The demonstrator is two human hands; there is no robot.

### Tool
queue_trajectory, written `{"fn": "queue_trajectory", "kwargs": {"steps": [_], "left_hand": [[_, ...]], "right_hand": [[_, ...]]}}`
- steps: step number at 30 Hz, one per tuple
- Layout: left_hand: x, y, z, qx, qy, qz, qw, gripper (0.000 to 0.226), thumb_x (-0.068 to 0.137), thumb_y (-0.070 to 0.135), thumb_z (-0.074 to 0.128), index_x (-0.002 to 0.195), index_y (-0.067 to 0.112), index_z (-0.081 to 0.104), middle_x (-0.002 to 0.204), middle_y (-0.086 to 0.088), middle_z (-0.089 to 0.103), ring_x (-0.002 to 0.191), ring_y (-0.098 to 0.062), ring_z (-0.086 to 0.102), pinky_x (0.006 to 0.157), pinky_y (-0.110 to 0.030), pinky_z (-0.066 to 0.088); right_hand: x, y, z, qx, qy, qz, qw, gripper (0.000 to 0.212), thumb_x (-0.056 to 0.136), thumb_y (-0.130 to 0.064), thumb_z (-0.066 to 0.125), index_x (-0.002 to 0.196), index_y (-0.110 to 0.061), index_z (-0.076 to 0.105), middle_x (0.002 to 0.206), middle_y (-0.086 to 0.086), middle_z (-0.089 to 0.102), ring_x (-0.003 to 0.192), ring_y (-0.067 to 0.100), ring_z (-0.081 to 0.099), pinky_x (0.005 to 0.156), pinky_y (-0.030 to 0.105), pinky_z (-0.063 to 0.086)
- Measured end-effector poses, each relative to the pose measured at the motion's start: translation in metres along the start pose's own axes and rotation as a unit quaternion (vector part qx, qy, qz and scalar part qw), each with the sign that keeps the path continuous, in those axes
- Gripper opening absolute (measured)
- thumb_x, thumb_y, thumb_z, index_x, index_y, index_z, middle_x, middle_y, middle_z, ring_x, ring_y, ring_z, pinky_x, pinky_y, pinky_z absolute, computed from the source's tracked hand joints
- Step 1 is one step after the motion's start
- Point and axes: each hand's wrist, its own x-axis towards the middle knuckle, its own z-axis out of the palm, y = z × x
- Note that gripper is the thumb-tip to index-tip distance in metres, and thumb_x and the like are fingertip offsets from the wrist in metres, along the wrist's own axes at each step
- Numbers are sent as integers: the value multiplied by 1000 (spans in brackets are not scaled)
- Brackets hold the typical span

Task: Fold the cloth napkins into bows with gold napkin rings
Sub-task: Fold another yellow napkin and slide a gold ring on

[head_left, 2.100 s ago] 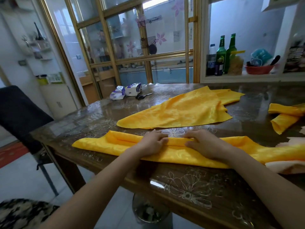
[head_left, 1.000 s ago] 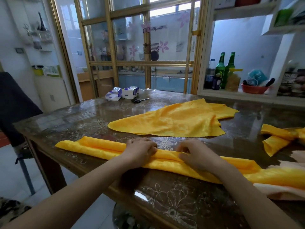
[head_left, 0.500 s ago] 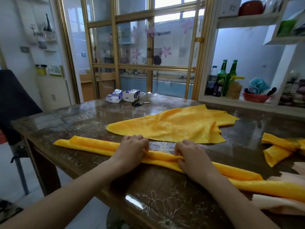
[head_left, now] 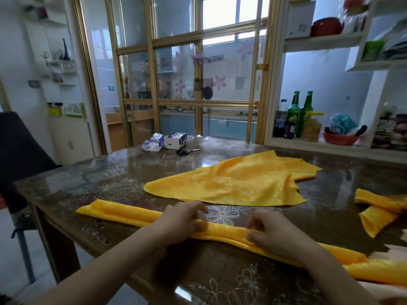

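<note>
A yellow cloth napkin (head_left: 123, 213), folded into a long narrow band, lies along the near edge of the table. My left hand (head_left: 180, 221) grips the band near its middle, fingers curled over its far edge. My right hand (head_left: 273, 234) pinches the band a little further right, thumb in front and fingers behind. A second yellow napkin (head_left: 231, 181) lies spread in a loose triangle beyond my hands. At the right edge sits a third yellow napkin (head_left: 378, 210), folded. No gold napkin ring is in view.
The table (head_left: 88, 183) is dark, glossy, with a flower pattern. Two tissue packs (head_left: 164, 140) and black scissors (head_left: 187, 151) lie at its far side. A dark chair (head_left: 19, 146) stands left. Shelves with green bottles (head_left: 299, 113) and a red bowl (head_left: 339, 138) stand behind right.
The band under my hands has become narrower as both hands folded it over. My hands went from lying flat on it to curling round its edge. The camera tilted up.
</note>
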Motion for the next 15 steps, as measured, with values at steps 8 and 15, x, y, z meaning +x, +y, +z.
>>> {"fn": "queue_trajectory", "kwargs": {"steps": [8, 15], "left_hand": [[-11, -1, 6, 2, 50, 57, 997, 36, 86, 17, 58, 122, 25, 60, 125, 9, 55, 119, -11, 49, 112, -33, 28], [-13, 17, 16, -2, 15, 134, 991, 46, 90, 19, 56, 135, 29, 49, 134, 14, 51, 124, -7, 44, 106, -24, 34]], "right_hand": [[-1, -9, 4, 22, 26, -20, 999, 20, 91, -37, 57, 91, -18, 65, 87, -7, 58, 83, 8, 55, 78, 27, 47], [-4, -14, 6, 29, -4, -65, 997, 21, 80, -29, 70, 84, -35, 50, 100, -9, 52, 92, 8, 51, 82, 24, 46]]}}
